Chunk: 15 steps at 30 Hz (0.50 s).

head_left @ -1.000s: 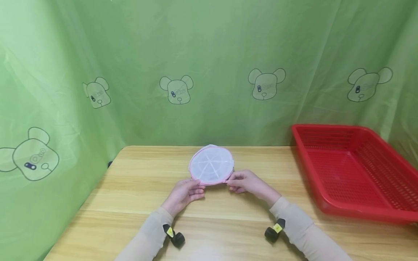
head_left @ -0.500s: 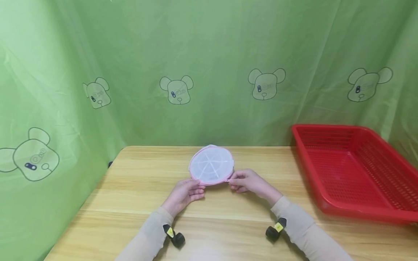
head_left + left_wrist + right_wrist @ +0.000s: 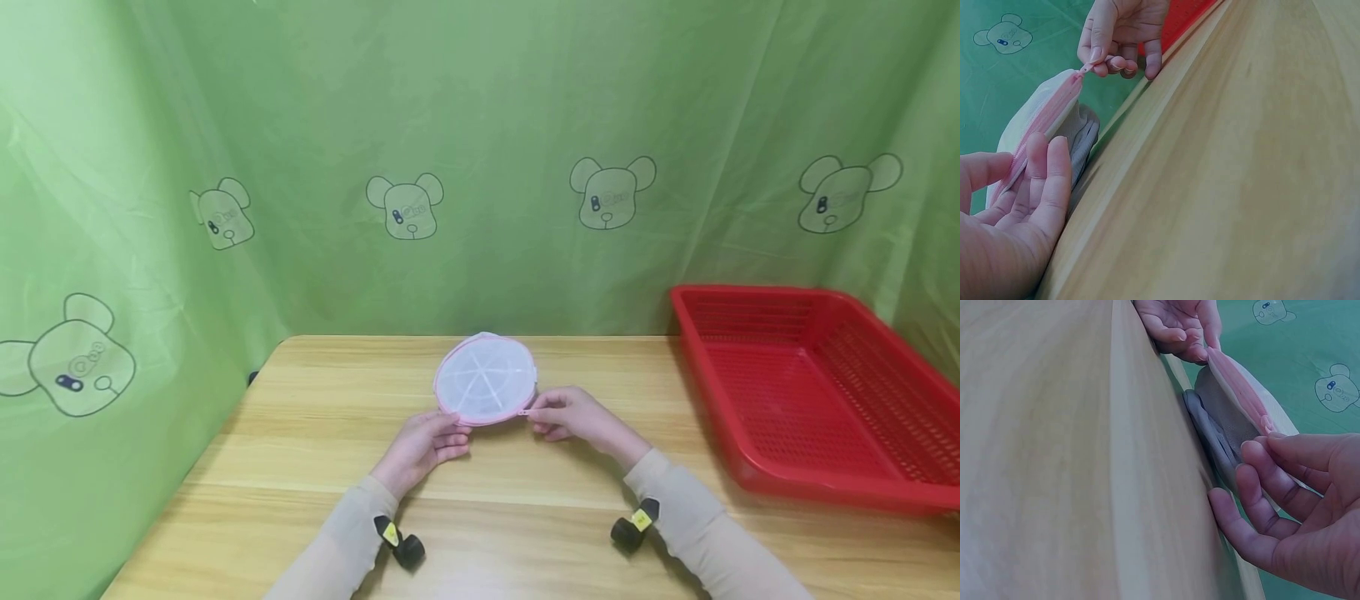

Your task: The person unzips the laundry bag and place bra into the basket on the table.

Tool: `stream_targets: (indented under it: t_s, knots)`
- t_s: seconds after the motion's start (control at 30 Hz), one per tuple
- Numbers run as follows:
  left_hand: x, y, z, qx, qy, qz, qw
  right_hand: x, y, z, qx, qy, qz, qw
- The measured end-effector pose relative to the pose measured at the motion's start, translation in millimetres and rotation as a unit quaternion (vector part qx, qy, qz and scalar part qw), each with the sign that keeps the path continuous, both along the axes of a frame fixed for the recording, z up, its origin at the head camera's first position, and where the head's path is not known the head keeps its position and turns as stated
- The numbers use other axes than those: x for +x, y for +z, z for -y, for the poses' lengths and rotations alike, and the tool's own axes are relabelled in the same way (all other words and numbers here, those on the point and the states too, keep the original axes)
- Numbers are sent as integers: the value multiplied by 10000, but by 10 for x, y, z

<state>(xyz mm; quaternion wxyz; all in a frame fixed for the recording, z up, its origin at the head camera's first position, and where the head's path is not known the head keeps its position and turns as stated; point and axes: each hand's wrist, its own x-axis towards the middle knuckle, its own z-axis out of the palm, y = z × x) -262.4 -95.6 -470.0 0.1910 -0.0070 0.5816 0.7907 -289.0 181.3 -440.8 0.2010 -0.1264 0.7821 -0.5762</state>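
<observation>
A round white mesh zip bag (image 3: 486, 379) with a pink rim is held at the far middle of the table. My left hand (image 3: 422, 446) pinches its near-left edge between thumb and fingers. At the near-right edge, my right hand (image 3: 576, 419) pinches the pink zipper pull (image 3: 1266, 427) between thumb and forefinger. The pink zipper (image 3: 1047, 115) runs along the edge between both hands in the left wrist view. Grey folded fabric (image 3: 1210, 434) shows on the bag's underside in the right wrist view. The bag's inside is hidden.
A large red plastic basket (image 3: 738, 454) stands on the right of the wooden table (image 3: 315, 392). Green curtains (image 3: 495, 100) printed with bear heads hang behind and at both sides. Each wrist carries a small black camera.
My right hand has slid slightly to the right and away from me along the rim with the zipper pull. The left hand and the bag have stayed almost still.
</observation>
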Motion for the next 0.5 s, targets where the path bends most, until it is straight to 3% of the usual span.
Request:
stream_targets:
  t_s: [0.5]
  knots:
    - [2,3,0,49,13,2,10000,-9,14,-29,34,-58,-25,10000]
